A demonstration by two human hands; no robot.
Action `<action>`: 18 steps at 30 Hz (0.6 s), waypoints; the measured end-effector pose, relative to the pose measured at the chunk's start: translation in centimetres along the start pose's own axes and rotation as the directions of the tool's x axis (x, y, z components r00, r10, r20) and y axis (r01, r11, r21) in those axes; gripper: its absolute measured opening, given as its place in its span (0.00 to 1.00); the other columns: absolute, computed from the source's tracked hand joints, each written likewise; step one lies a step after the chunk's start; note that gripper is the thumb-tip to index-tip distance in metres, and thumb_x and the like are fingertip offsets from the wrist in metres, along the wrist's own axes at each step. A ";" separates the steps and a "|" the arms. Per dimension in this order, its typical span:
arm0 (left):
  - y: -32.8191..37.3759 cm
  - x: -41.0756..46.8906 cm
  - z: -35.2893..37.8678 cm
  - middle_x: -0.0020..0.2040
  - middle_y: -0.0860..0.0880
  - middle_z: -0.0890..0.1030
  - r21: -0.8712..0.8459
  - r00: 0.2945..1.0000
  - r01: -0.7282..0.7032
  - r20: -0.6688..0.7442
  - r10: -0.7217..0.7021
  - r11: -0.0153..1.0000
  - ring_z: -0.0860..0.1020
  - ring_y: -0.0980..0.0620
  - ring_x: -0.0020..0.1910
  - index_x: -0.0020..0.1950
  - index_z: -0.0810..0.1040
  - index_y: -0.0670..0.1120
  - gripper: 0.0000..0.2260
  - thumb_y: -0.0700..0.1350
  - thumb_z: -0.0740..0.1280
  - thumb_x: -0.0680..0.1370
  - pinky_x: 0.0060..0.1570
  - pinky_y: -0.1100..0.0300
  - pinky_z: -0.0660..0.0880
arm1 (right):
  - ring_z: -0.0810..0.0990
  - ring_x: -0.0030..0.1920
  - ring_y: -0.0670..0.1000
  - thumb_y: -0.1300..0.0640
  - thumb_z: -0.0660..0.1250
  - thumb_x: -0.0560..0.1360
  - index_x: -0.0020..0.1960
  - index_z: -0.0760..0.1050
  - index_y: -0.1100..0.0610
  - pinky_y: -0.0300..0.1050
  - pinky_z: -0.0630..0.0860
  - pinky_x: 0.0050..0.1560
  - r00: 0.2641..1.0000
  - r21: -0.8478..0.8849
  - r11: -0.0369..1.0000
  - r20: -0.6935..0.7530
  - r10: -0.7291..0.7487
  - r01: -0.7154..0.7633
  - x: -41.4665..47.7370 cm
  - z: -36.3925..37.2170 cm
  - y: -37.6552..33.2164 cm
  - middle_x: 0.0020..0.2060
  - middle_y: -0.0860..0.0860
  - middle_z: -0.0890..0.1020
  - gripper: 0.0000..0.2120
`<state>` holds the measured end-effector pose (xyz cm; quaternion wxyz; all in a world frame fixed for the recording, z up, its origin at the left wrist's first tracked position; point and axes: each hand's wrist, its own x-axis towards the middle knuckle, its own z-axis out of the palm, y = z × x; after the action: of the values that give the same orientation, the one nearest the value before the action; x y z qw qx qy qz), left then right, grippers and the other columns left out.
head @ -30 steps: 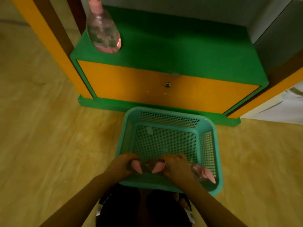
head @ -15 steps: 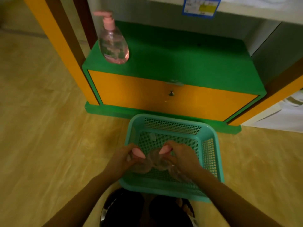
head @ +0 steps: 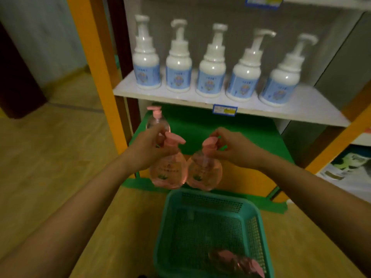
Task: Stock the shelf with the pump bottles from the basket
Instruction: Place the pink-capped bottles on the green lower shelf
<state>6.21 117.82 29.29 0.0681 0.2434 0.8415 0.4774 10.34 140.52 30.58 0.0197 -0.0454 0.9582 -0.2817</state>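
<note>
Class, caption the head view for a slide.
Left hand grips the left pink bottle, right hand the right pink bottle, between basket and shelf.

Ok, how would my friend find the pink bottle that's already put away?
Look at the green shelf under the row of white bottles. At its left end stands one pink bottle. It's the only pink one standing by itself, not held and not in the basket.

Print on the blue bottle labels (head: 148, 74) and shelf tag (head: 225, 110) looks illegibly blurred.
</note>
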 end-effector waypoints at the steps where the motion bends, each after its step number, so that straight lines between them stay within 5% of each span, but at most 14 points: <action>1: 1.0 0.3 -0.8 0.48 0.46 0.82 0.010 1.000 -0.015 -0.014 0.015 1.000 0.81 0.52 0.47 0.55 0.72 0.40 0.16 0.40 0.71 0.70 0.45 0.53 0.80 | 0.80 0.51 0.56 0.50 0.70 0.69 0.56 0.70 0.56 0.58 0.76 0.54 1.000 -0.018 1.000 -0.009 -0.012 0.012 0.4 -0.9 -0.6 0.51 0.55 0.81 0.19; 6: 3.3 1.6 -3.3 0.31 0.61 0.81 0.028 0.992 -0.021 -0.126 0.025 0.999 0.78 0.67 0.34 0.45 0.71 0.43 0.09 0.41 0.70 0.70 0.30 0.72 0.72 | 0.79 0.52 0.55 0.46 0.67 0.70 0.55 0.68 0.52 0.60 0.75 0.54 0.998 -0.032 0.998 -0.049 -0.049 0.047 2.5 -2.8 -2.5 0.51 0.53 0.80 0.17; 13: 2.4 3.3 -4.8 0.37 0.55 0.78 0.018 0.945 0.016 -0.328 -0.009 1.000 0.76 0.61 0.39 0.43 0.70 0.47 0.08 0.42 0.70 0.71 0.43 0.54 0.76 | 0.80 0.46 0.54 0.51 0.62 0.76 0.59 0.65 0.57 0.52 0.78 0.47 0.995 -0.154 0.988 -0.086 -0.042 0.028 6.5 0.2 -2.4 0.50 0.55 0.80 0.15; 18: -0.2 4.7 -4.7 0.44 0.46 0.80 -0.007 0.925 0.038 -0.378 -0.038 0.999 0.76 0.56 0.40 0.44 0.71 0.48 0.09 0.42 0.70 0.71 0.43 0.56 0.76 | 0.81 0.44 0.56 0.57 0.62 0.77 0.62 0.63 0.58 0.44 0.74 0.37 0.991 -0.198 0.979 -0.129 0.020 -0.046 10.0 2.9 -0.6 0.49 0.57 0.81 0.16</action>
<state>0.41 116.33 32.18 -0.0862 0.1303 0.8435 0.5139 0.65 137.52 28.36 -0.0409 -0.0133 0.9817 -0.1858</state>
